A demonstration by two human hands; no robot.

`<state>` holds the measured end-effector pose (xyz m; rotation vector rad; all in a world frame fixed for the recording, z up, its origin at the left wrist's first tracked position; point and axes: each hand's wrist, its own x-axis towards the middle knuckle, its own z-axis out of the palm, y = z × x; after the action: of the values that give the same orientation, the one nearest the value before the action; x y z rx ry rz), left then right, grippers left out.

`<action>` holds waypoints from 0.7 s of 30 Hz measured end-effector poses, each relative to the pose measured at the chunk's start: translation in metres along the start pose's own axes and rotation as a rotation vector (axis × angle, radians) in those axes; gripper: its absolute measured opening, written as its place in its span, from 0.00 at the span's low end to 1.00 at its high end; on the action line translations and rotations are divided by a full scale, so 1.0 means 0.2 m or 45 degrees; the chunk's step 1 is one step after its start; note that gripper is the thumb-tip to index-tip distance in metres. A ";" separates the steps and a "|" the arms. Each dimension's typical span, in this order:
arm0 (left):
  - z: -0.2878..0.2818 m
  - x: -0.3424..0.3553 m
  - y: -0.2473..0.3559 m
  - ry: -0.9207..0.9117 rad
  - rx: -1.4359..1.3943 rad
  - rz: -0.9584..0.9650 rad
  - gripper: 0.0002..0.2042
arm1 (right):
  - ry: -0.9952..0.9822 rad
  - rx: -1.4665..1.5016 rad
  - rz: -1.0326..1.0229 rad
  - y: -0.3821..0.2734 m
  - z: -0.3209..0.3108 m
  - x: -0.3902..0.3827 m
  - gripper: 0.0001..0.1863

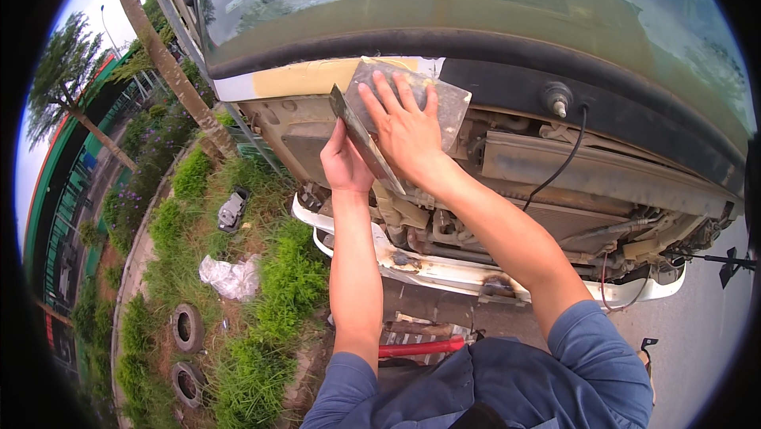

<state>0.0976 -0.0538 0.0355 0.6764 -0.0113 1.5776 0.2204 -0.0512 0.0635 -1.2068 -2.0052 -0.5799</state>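
Note:
My left hand (346,161) is closed round a thin dark board (366,142), held tilted and seen almost edge-on. Most of the left fingers are hidden behind that board. My right hand (408,124) grips a flat grey rectangular plate (450,104) with pale smears along its rim. Its four fingers lie spread over the plate's face, and the thumb is out of sight. The plate's upper edge meets the panel (305,76) below the windshield, where yellowish and white patches show. I cannot tell how firmly it touches.
The vehicle's open front shows a radiator (587,223) and pipes, above a white bumper (420,263) with rusty spots. A wiper spindle (559,100) and black hose (567,161) are at right. Grass at left holds tyres (189,327) and crumpled plastic (231,276). A red bar (420,347) lies below.

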 end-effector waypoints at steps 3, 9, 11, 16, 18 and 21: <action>-0.04 0.02 0.00 -0.005 -0.003 -0.002 0.14 | -0.021 0.015 0.004 -0.01 0.00 0.01 0.37; -0.08 0.02 -0.01 0.000 -0.041 -0.008 0.14 | -0.055 0.004 -0.014 0.00 0.00 0.01 0.39; -0.10 0.02 -0.01 0.008 -0.027 -0.005 0.14 | -0.059 0.002 -0.018 0.00 0.01 0.01 0.39; -0.15 0.02 -0.02 0.041 -0.069 0.032 0.14 | -0.125 -0.025 -0.039 -0.01 0.04 0.01 0.39; -0.21 0.01 -0.02 -0.004 -0.078 -0.002 0.14 | -0.135 -0.064 -0.053 -0.01 0.05 0.00 0.38; -0.34 0.01 -0.01 -0.121 -0.116 -0.042 0.14 | -0.143 -0.117 -0.079 -0.03 0.09 -0.02 0.36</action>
<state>0.0725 -0.0249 -0.0209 0.6765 -0.1413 1.5032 0.2094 -0.0447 0.0479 -1.2605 -2.1366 -0.6544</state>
